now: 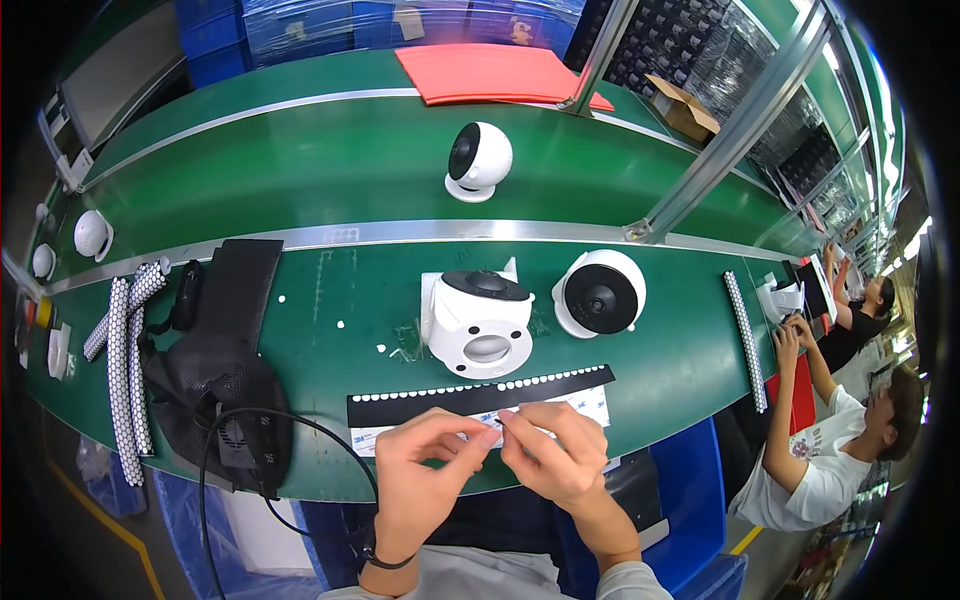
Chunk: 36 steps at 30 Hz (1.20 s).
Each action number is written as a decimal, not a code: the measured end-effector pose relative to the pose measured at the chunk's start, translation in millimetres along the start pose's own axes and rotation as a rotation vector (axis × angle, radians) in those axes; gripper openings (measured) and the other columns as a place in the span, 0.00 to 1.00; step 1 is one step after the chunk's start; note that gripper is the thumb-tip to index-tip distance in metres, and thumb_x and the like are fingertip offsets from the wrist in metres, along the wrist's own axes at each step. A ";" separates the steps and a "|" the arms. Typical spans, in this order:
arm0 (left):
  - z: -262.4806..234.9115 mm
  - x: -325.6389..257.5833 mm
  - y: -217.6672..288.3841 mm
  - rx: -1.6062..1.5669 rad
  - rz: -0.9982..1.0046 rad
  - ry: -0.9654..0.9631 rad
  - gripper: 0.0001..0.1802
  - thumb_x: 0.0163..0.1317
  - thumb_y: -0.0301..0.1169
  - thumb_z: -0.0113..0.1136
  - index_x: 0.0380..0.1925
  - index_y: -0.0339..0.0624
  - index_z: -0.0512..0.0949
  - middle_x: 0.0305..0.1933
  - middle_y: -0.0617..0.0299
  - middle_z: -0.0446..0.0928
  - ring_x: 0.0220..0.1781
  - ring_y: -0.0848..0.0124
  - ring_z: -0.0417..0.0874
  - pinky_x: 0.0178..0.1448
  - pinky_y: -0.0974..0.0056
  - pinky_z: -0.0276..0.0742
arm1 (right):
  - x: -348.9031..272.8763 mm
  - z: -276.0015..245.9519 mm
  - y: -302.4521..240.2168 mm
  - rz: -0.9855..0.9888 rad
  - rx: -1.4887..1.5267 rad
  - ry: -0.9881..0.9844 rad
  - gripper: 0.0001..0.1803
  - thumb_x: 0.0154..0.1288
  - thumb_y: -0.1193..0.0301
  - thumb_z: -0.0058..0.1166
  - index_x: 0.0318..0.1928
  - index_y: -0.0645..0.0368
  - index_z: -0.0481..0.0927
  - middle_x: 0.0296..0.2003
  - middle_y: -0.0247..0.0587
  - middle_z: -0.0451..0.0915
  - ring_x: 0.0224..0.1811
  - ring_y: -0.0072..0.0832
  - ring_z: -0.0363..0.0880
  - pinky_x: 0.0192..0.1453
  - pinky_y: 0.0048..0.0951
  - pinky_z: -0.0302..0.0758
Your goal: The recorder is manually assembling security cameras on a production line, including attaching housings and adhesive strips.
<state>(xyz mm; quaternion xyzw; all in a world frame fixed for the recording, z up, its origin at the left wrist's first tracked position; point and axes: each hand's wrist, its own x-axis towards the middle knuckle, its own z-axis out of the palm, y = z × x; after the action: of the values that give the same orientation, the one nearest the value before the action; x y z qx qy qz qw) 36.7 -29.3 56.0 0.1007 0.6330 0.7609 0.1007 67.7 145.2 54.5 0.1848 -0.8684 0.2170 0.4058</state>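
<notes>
My left hand (425, 475) and my right hand (562, 458) meet over the near edge of the green bench. Thumb and forefinger are pinched together on each, the fingertips almost touching; whatever is between them is too small to make out. Beneath them lies a white printed backing sheet (592, 402) with a black strip (420, 404) edged by white round dots. Just beyond is a white camera (480, 330), tipped so its base with an oval recess and small dark dots faces me. To its right sits another round white camera (604, 294) with a black face.
A white camera (478, 162) stands on the belt behind; another (93, 235) is far left. Dotted rolls (122, 380), a black bag (215, 400) and a cable (300, 415) lie left. Blue bins (690, 490) are below the edge. Co-workers (840, 450) sit right.
</notes>
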 end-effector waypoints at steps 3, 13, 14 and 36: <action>3.6 -0.7 2.1 0.021 0.018 0.028 0.05 0.67 0.22 0.74 0.39 0.30 0.89 0.35 0.59 0.87 0.29 0.74 0.88 0.31 0.71 0.84 | -0.7 3.5 5.0 -0.090 0.019 0.013 0.21 0.47 0.82 0.75 0.46 0.63 0.91 0.35 0.36 0.84 0.33 0.33 0.86 0.31 0.31 0.82; -0.9 2.0 -3.1 0.090 -0.049 0.037 0.05 0.68 0.23 0.73 0.42 0.34 0.88 0.39 0.59 0.88 0.34 0.74 0.90 0.36 0.70 0.85 | -3.4 3.0 8.9 0.034 0.171 -0.099 0.18 0.52 0.83 0.74 0.46 0.63 0.90 0.36 0.39 0.86 0.34 0.34 0.87 0.33 0.30 0.82; -0.3 2.4 -2.8 0.135 -0.016 0.021 0.04 0.67 0.21 0.72 0.41 0.32 0.88 0.39 0.59 0.88 0.34 0.75 0.89 0.36 0.70 0.85 | -2.7 1.2 9.2 0.164 0.300 -0.141 0.15 0.54 0.83 0.73 0.44 0.64 0.89 0.36 0.41 0.86 0.34 0.35 0.88 0.35 0.30 0.82; 11.2 44.7 -47.9 0.193 -0.191 0.073 0.12 0.68 0.27 0.75 0.40 0.25 0.86 0.28 0.56 0.88 0.22 0.77 0.85 0.24 0.70 0.77 | -6.2 25.0 31.1 0.430 0.070 -0.173 0.07 0.64 0.84 0.70 0.40 0.66 0.86 0.32 0.41 0.84 0.31 0.30 0.88 0.35 0.29 0.84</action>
<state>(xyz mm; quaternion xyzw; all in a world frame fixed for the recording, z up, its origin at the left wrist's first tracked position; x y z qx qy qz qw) -1.8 2.4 12.0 0.0214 0.7131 0.6868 0.1391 40.4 158.9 28.2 0.0274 -0.9114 0.3116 0.2675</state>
